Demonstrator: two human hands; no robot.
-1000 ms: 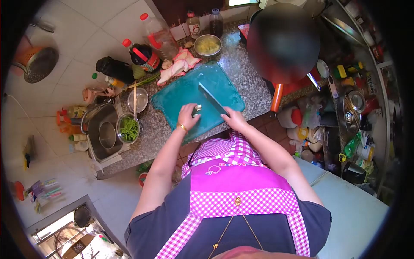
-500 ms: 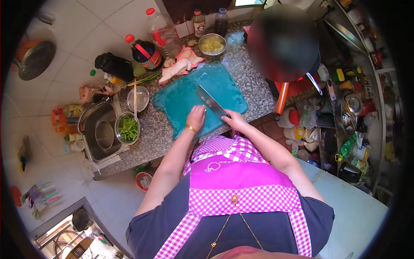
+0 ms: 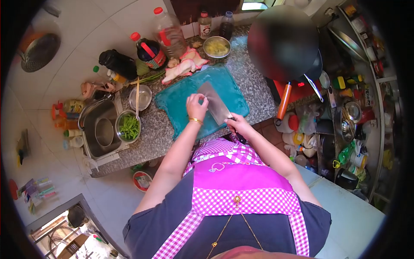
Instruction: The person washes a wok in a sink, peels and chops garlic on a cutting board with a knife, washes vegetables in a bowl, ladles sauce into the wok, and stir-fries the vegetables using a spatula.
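My right hand (image 3: 239, 125) is wrapped round the handle of a cleaver (image 3: 214, 102), whose broad blade is turned flat above the green cutting board (image 3: 233, 93). At the blade's left edge is my left hand (image 3: 197, 105), thumb and fingers pinched together; something small and pale may be between the fingertips, too small to name. A pink-edged cloth (image 3: 183, 69) lies beyond the board's back left edge.
Left of the board are a bowl of cut greens (image 3: 129, 127), a metal bowl (image 3: 146, 98) with chopsticks, and the sink (image 3: 92, 140). Bottles (image 3: 151, 55) and a yellow-filled bowl (image 3: 217, 47) stand behind. A pan's orange handle (image 3: 284, 101) juts out at right.
The cleaver has turned from nearly edge-on to flat, its broad face now showing. My left hand has moved up the board to the blade, its fingers now pinched.
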